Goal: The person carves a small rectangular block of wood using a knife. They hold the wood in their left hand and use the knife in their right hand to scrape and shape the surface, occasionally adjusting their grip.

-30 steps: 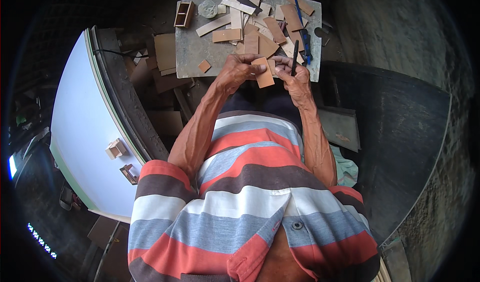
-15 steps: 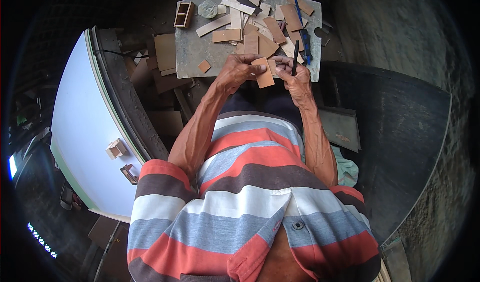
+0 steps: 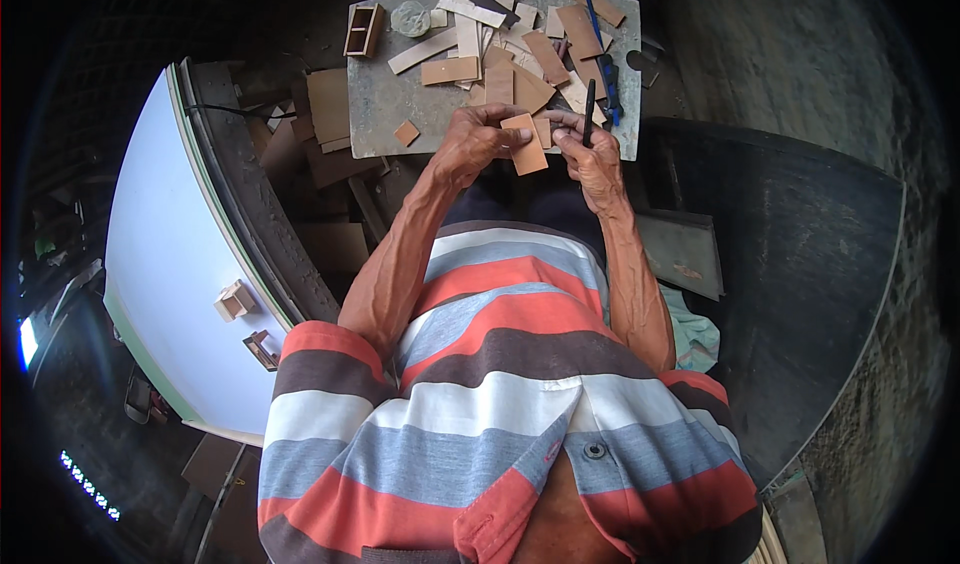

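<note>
My left hand (image 3: 477, 144) is closed on a rectangular tan-brown thin piece (image 3: 524, 154), with its thumb over the face. My right hand (image 3: 587, 162) grips a black pen-like stick (image 3: 590, 102) upright, and its fingertips touch a smaller light piece (image 3: 543, 132) behind the tan one. Both hands are at the near edge of a speckled grey board (image 3: 380, 114), which bears many flat wood strips (image 3: 452, 70), a small square piece (image 3: 405, 132), a blue tool (image 3: 610, 91), a two-compartment wooden box (image 3: 364, 30) and a crumpled pale bag (image 3: 410, 19).
A white curved panel (image 3: 170, 244) at the left carries two small wooden items (image 3: 233, 300). Scrap boards (image 3: 330, 109) lie beside it. At the right are a dark curved panel (image 3: 790, 274), a grey sheet (image 3: 673, 249), pale cloth (image 3: 693, 329) and a rough wall (image 3: 770, 44).
The view has shifted very slightly. My hands and the pieces they hold look practically the same as in the earlier frames.
</note>
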The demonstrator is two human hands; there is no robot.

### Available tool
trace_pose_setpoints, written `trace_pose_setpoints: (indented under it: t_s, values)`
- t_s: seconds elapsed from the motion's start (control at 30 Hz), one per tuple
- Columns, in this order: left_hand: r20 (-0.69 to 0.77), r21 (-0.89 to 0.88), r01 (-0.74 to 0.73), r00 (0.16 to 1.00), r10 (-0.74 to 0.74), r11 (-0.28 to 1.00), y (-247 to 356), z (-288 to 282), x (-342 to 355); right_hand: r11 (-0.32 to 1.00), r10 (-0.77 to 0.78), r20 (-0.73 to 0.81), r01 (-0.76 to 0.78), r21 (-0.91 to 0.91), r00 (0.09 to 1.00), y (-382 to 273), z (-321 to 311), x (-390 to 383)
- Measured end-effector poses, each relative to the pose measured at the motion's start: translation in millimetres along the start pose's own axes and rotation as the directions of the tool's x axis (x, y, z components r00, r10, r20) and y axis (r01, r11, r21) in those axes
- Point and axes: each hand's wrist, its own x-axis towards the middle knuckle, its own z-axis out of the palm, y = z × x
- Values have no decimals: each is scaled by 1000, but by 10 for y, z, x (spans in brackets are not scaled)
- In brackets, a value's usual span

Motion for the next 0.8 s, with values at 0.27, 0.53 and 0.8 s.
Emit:
trace_pose_setpoints:
  t_s: [0.27,0.53,0.8]
  values:
    - [5,-8,27,1000,-27,1000,-1,-8,21,998,-25,10,26,-61,1000,-40,8,-2]
    - [8,0,38,999,-38,999,-13,-12,25,998,-6,23,8,-64,1000,-70,16,5]
    - [9,9,45,999,-45,999,23,3,20,997,-22,15,23,-75,1000,-38,17,23]
